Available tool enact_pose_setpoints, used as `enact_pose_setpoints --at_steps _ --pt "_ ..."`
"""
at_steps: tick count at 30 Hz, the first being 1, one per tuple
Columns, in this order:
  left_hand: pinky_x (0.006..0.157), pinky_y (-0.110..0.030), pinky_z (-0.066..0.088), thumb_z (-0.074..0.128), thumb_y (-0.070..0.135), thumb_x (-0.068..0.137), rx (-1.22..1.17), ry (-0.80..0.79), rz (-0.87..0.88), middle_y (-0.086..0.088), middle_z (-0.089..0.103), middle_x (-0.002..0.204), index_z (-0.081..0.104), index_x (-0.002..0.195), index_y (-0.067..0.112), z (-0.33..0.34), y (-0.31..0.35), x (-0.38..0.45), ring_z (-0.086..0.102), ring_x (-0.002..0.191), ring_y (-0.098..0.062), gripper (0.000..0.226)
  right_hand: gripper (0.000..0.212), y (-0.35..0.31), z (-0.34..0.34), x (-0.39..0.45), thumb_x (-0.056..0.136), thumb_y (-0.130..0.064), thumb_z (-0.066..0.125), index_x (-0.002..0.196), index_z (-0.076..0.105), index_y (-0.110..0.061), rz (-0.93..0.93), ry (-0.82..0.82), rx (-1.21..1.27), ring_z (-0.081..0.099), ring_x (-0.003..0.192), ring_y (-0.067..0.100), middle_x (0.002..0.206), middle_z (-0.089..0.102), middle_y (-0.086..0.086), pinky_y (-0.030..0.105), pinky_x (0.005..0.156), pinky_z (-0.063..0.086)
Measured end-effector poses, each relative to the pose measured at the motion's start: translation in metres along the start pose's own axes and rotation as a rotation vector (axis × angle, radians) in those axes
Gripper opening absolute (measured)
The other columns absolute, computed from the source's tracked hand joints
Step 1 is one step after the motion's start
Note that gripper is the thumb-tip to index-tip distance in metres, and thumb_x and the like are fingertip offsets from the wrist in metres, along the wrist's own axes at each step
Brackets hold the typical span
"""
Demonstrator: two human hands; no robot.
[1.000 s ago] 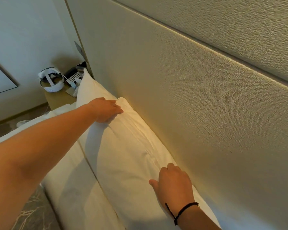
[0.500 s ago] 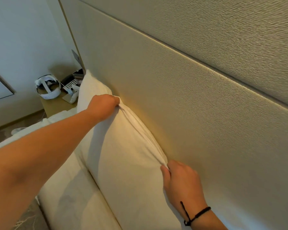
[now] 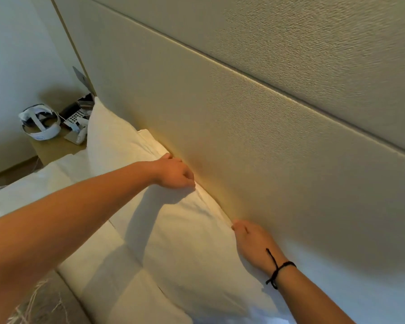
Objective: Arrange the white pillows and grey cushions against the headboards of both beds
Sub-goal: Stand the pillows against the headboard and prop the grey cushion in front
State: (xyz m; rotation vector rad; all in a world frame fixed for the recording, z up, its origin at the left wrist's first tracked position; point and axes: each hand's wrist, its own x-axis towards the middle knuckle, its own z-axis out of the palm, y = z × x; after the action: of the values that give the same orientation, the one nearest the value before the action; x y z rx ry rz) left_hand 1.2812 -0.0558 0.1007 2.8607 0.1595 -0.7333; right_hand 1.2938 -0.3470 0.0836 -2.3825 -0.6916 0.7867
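A white pillow (image 3: 189, 237) stands on its edge against the beige padded headboard (image 3: 255, 127). My left hand (image 3: 175, 171) pinches the pillow's top edge further along. My right hand (image 3: 253, 244), with a black cord on the wrist, pinches the same edge nearer to me, close against the headboard. A second white pillow (image 3: 110, 136) stands behind the first, further along the headboard. The bed (image 3: 40, 190) with white sheets lies below both. No grey cushion is in view.
A wooden nightstand (image 3: 54, 148) stands beyond the bed at the left. On it are a white headset (image 3: 41, 123), a phone keypad (image 3: 74, 116) and small items. Patterned carpet (image 3: 40, 305) shows at bottom left.
Both hands went from lying flat on the pillow to pinching its top edge. The pillow has been pulled up against the headboard, and my left hand has come nearer along the edge.
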Motion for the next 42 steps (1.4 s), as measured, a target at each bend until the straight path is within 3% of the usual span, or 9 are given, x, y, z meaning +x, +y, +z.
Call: enact_pose_setpoints --at_steps 3,7,12,26,32,34,36,40,42 --pt "0.091 -0.036 0.034 0.056 0.055 0.09 -0.068 -0.06 0.073 0.013 0.064 0.096 0.068 0.097 0.033 0.001 0.033 -0.006 0.053 0.097 -0.017 0.027 0.039 0.007 -0.011 -0.013 0.101 -0.027 0.038 0.064 0.029 -0.017 0.029 -0.014 0.014 0.027 0.055 0.017 0.061 0.031 0.0 0.032 0.058 0.023" --pt "0.066 -0.034 0.045 0.066 0.033 0.089 -0.091 0.076 0.151 0.002 0.059 0.076 0.06 0.075 0.023 -0.008 0.055 -0.018 0.056 0.076 -0.025 0.018 0.037 0.012 -0.027 -0.039 0.088 -0.025 0.059 0.06 0.034 -0.022 0.0 0.042 -0.037 0.029 0.05 0.009 0.06 0.034 -0.007 0.021 0.05 0.022" --pt "0.08 -0.039 0.055 0.059 0.035 0.094 0.059 0.295 0.148 0.0 0.07 0.104 0.071 0.106 0.021 -0.02 0.06 -0.035 0.062 0.09 -0.024 0.022 0.033 0.022 -0.057 -0.077 0.083 -0.037 0.064 0.064 0.045 -0.018 -0.068 0.157 -0.152 0.033 0.052 0.013 0.059 0.043 -0.004 0.027 0.05 0.028" --pt "0.064 -0.03 0.037 0.058 0.03 0.096 0.056 0.627 0.065 -0.006 0.071 0.098 0.069 0.097 0.022 -0.008 0.083 -0.036 0.062 0.09 -0.031 0.014 0.028 0.059 -0.087 -0.148 0.095 -0.038 0.052 0.073 0.051 -0.021 -0.073 0.509 -0.387 0.052 0.055 0.019 0.054 0.051 -0.006 0.033 0.051 0.044" --pt "0.065 -0.03 0.04 0.055 0.026 0.098 0.025 0.634 0.041 -0.005 0.069 0.099 0.068 0.097 0.018 0.006 0.086 -0.038 0.06 0.087 -0.027 0.015 0.022 0.064 -0.075 -0.138 0.099 -0.031 0.046 0.08 0.04 -0.021 0.039 0.507 -0.749 0.047 0.053 0.02 0.056 0.042 -0.006 0.028 0.049 0.033" --pt "0.067 -0.031 0.042 0.051 0.022 0.098 0.014 0.601 0.031 -0.006 0.068 0.101 0.067 0.099 0.018 0.009 0.082 -0.038 0.06 0.089 -0.027 0.016 0.009 0.06 -0.067 -0.134 0.094 -0.019 0.048 0.087 0.045 -0.023 0.106 0.414 -0.868 0.054 0.059 0.019 0.064 0.053 -0.006 0.027 0.051 0.034" --pt "0.071 -0.032 0.045 0.048 0.02 0.098 0.02 0.589 0.038 -0.004 0.067 0.103 0.067 0.103 0.019 0.01 0.08 -0.036 0.061 0.093 -0.027 0.02 0.02 0.05 -0.06 -0.131 0.085 -0.007 0.049 0.096 0.05 -0.024 0.138 0.306 -0.941 0.062 0.068 0.017 0.074 0.062 -0.006 0.026 0.052 0.033" --pt "0.069 -0.03 0.041 0.049 0.022 0.098 0.003 0.622 0.081 -0.005 0.068 0.102 0.069 0.103 0.019 0.009 0.079 -0.031 0.061 0.092 -0.026 0.02 0.018 0.017 -0.046 -0.108 0.085 -0.005 0.046 0.087 0.044 -0.023 0.016 0.289 -0.924 0.045 0.055 0.018 0.065 0.041 -0.006 0.028 0.046 0.023" --pt "0.07 -0.031 0.044 0.05 0.022 0.099 -0.025 0.627 0.102 -0.003 0.068 0.101 0.068 0.103 0.019 0.01 0.075 -0.031 0.06 0.092 -0.024 0.019 0.008 -0.006 -0.039 -0.085 0.096 -0.019 0.044 0.097 0.051 -0.024 -0.154 0.334 -0.772 0.052 0.064 0.02 0.08 0.049 -0.006 0.03 0.052 0.035"
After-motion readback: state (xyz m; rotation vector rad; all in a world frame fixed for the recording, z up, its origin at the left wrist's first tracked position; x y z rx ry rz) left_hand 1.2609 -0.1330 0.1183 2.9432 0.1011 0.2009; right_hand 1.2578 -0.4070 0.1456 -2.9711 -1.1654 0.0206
